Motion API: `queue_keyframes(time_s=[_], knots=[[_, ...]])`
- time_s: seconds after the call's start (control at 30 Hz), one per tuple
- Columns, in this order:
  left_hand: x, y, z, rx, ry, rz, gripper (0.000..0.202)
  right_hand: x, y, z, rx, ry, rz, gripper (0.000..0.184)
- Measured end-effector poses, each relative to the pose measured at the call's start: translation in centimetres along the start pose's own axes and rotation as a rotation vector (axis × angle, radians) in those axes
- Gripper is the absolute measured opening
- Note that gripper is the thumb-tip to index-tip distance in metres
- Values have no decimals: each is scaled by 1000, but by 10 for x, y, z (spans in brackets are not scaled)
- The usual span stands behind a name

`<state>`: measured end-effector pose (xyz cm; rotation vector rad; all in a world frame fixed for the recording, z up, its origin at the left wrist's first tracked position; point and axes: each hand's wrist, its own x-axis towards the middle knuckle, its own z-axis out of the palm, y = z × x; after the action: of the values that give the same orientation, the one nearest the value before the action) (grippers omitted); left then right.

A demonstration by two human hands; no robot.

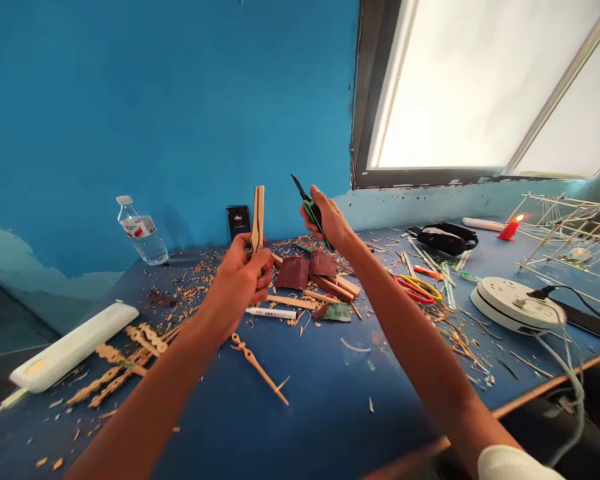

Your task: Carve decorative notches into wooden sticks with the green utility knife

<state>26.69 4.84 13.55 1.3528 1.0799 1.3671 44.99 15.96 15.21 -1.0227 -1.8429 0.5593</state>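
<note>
In my left hand (pixel 243 277) a flat wooden stick (pixel 258 217) stands upright, with a dark line along it and a narrowed part just above my fingers. My right hand (pixel 330 217) is wrapped around the green and black handle of a knife (pixel 300 188), its dark blade pointing up and to the left. Blade and stick are apart. Below them lie brown sandpaper pieces (pixel 293 273), a white marker (pixel 271 313) and loose wood strips (pixel 293 302). Nearer to me a carved thin wooden stick (pixel 260 370) rests on the blue table (pixel 330 413).
Carved wooden pieces (pixel 113 355), a white power strip (pixel 75 347) and a water bottle (pixel 143 230) are at left. Right are scissors (pixel 419 288), a black case (pixel 445 238), a round white socket unit (pixel 517 305), a lit red candle (pixel 510 230) and a stick frame (pixel 575 233).
</note>
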Motion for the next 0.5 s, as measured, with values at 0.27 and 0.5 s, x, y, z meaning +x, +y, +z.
queue_keyframes(time_s=[0.27, 0.5], knots=[[-17, 27, 25, 106, 28, 203, 33, -43, -32, 12, -142, 183, -427, 47], [-20, 28, 16, 252, 129, 303, 25, -50, -42, 21, -289, 287, -433, 38]])
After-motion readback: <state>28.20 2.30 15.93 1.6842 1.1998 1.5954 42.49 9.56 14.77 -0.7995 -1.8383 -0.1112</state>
